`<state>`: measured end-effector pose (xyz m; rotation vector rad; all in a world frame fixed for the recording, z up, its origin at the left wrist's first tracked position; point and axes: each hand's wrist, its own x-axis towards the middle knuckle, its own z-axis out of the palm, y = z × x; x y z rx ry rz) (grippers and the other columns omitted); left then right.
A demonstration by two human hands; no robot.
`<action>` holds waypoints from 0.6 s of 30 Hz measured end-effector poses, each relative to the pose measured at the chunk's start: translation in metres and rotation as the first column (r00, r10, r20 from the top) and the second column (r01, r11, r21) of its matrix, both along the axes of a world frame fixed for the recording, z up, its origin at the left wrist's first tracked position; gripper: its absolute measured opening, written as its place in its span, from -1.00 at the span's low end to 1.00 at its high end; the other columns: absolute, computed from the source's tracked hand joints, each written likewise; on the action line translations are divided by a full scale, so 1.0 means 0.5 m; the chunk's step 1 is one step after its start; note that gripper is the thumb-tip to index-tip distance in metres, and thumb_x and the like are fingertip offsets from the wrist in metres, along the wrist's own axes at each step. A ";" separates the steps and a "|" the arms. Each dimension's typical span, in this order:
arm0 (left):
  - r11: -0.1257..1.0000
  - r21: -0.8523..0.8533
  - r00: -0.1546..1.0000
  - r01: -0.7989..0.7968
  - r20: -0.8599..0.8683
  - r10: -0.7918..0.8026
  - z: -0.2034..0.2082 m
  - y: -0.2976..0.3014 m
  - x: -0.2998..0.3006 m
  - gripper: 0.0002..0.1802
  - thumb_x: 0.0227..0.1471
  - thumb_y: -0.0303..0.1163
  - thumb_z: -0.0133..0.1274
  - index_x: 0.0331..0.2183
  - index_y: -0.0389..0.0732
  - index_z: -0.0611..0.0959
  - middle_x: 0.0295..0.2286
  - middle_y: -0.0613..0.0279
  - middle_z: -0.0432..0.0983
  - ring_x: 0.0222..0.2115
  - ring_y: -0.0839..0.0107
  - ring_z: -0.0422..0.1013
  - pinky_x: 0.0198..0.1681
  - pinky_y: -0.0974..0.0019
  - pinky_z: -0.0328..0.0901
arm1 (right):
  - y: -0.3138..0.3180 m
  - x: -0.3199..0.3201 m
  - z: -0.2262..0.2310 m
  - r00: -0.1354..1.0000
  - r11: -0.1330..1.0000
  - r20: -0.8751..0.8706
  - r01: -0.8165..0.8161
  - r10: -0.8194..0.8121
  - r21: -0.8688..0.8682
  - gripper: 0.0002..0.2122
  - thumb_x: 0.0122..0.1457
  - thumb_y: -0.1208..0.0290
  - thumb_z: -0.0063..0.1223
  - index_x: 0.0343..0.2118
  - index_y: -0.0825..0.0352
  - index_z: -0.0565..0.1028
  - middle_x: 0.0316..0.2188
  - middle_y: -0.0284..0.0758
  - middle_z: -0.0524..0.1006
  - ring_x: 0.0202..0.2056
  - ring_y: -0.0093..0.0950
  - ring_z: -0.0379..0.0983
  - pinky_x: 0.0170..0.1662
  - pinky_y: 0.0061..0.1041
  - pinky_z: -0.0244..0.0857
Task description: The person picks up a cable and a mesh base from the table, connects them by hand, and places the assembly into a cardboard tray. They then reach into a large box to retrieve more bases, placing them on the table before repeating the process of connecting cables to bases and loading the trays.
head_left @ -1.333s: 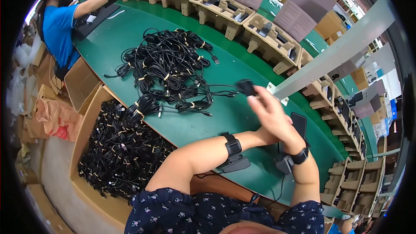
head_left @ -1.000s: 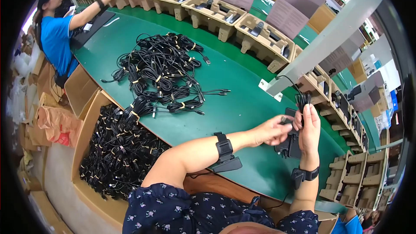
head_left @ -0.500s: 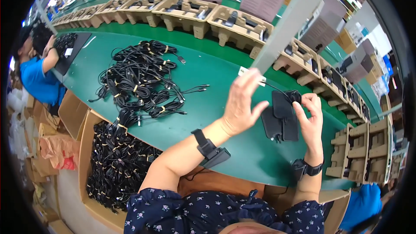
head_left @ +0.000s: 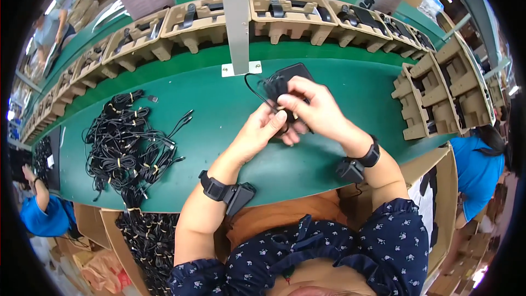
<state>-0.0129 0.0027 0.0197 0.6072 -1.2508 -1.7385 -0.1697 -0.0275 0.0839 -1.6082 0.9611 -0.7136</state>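
Observation:
Both my hands meet above the middle of the green table (head_left: 230, 115). Between them is a coiled bundle of black cable (head_left: 273, 85), partly blurred. My right hand (head_left: 318, 107) grips the coil from the right, thumb and fingers pressed together. The fingers of my left hand (head_left: 262, 130) close on the cable just below, and one strand loops out to the left above that hand. A flat black pad (head_left: 296, 70) lies on the table behind my right hand, which hides most of it. At the left lies a heap of black cables (head_left: 123, 142) tied with tan bands.
Brown molded trays (head_left: 293, 16) holding black parts line the raised far ledge. A grey metal post (head_left: 235, 27) rises before me. Stacked empty trays (head_left: 438, 96) stand at the right. A cardboard box (head_left: 150, 241) full of cables sits lower left. Co-workers in blue sit on both sides.
My hands have come together; the left hand, open before, now grips the cable. The cable bundle has been lifted off the black pads. The view has turned to the right.

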 end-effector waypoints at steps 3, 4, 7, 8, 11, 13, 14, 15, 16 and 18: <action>0.998 0.034 0.995 -0.048 0.087 0.045 -0.014 0.004 0.007 -0.60 0.10 -0.12 -0.13 -0.20 -0.27 0.36 -0.55 0.24 0.41 -0.63 0.57 0.29 -0.57 0.52 0.20 | -0.003 0.013 -0.039 0.967 0.604 -0.127 0.032 -0.220 -0.797 -0.74 -0.07 0.52 0.10 -0.26 0.36 0.40 -0.31 -0.26 0.38 -0.26 -0.34 0.32 -0.21 -0.43 0.23; 0.994 0.089 0.990 -0.063 0.135 0.050 -0.016 0.004 0.011 -0.65 0.11 -0.15 -0.13 -0.22 -0.25 0.40 -0.60 0.31 0.37 -0.68 0.61 0.23 -0.62 0.55 0.13 | -0.001 0.017 -0.036 0.942 0.421 -0.025 0.125 -0.335 -0.899 -0.65 -0.12 0.54 0.11 -0.19 0.35 0.39 -0.27 -0.25 0.39 -0.20 -0.28 0.30 -0.14 -0.37 0.20; 0.991 0.130 0.983 -0.023 0.184 -0.001 0.005 0.014 0.008 -0.74 0.09 -0.23 -0.09 -0.26 -0.22 0.46 -0.66 0.41 0.30 -0.72 0.68 0.12 -0.69 0.58 0.01 | -0.004 -0.006 0.015 0.941 0.186 -0.324 -0.302 -0.102 -0.935 -0.48 -0.15 0.37 0.12 -0.03 0.28 0.33 -0.07 -0.24 0.37 -0.01 -0.28 0.26 0.07 -0.22 0.07; 0.995 0.095 0.963 0.022 0.265 -0.047 0.009 0.022 0.014 -0.75 0.08 -0.26 -0.07 -0.27 -0.22 0.47 -0.66 0.43 0.31 -0.72 0.69 0.12 -0.69 0.59 0.01 | 0.018 -0.006 0.019 0.878 0.172 -0.473 -0.457 -0.067 -0.873 -0.47 -0.13 0.28 0.12 -0.02 0.28 0.33 -0.07 -0.26 0.37 0.01 -0.31 0.25 0.12 -0.18 0.01; 0.993 0.083 0.947 0.089 0.302 -0.110 0.021 0.026 0.026 -0.80 0.04 -0.30 -0.03 -0.35 -0.24 0.51 -0.68 0.43 0.32 -0.75 0.71 0.11 -0.74 0.59 -0.03 | 0.026 -0.018 -0.015 0.793 0.262 -0.600 -0.605 0.109 -0.752 -0.39 -0.13 0.08 0.04 0.00 0.30 0.30 -0.21 -0.29 0.41 -0.11 -0.40 0.32 0.12 -0.23 0.00; 0.983 0.118 0.933 0.141 0.317 -0.172 0.015 0.019 0.043 -0.79 0.04 -0.29 -0.03 -0.36 -0.24 0.50 -0.68 0.42 0.32 -0.76 0.71 0.10 -0.74 0.60 -0.03 | 0.031 -0.029 -0.013 0.773 0.275 -0.626 -0.626 0.101 -0.730 -0.41 -0.11 0.10 0.03 0.00 0.32 0.30 -0.29 -0.30 0.42 -0.18 -0.42 0.35 0.07 -0.28 0.08; 0.974 0.119 0.903 0.192 0.366 -0.223 0.010 0.012 0.045 -0.79 0.05 -0.31 -0.06 -0.33 -0.26 0.50 -0.66 0.39 0.34 -0.74 0.69 0.14 -0.72 0.60 0.00 | 0.033 -0.039 -0.014 0.756 0.283 -0.652 -0.641 0.067 -0.714 -0.44 -0.10 0.13 0.04 -0.02 0.32 0.31 -0.38 -0.33 0.40 -0.28 -0.44 0.35 -0.05 -0.36 0.16; 0.962 0.122 0.869 0.243 0.414 -0.272 0.006 0.007 0.043 -0.78 0.06 -0.32 -0.09 -0.30 -0.27 0.49 -0.64 0.36 0.36 -0.73 0.67 0.18 -0.69 0.60 0.03 | 0.033 -0.048 -0.014 0.736 0.292 -0.676 -0.654 0.033 -0.698 -0.46 -0.08 0.16 0.05 -0.03 0.33 0.32 -0.46 -0.36 0.39 -0.37 -0.47 0.35 -0.18 -0.44 0.23; 0.961 0.120 0.867 0.250 0.414 -0.277 0.003 0.006 0.036 -0.78 0.06 -0.32 -0.09 -0.30 -0.27 0.49 -0.64 0.36 0.36 -0.73 0.67 0.18 -0.69 0.60 0.03 | 0.028 -0.055 -0.017 0.736 0.296 -0.676 -0.652 0.027 -0.698 -0.46 -0.08 0.16 0.05 -0.03 0.33 0.32 -0.46 -0.36 0.39 -0.37 -0.47 0.35 -0.18 -0.44 0.23; 0.988 0.088 0.970 0.124 0.200 -0.140 0.003 0.007 0.017 -0.80 0.08 -0.34 -0.09 -0.28 -0.24 0.47 -0.64 0.37 0.38 -0.67 0.65 0.23 -0.63 0.57 0.13 | 0.019 -0.066 -0.019 0.793 0.351 -0.609 -0.561 -0.031 -0.749 -0.54 -0.06 0.23 0.05 -0.07 0.31 0.35 -0.56 -0.41 0.36 -0.47 -0.49 0.33 -0.37 -0.54 0.21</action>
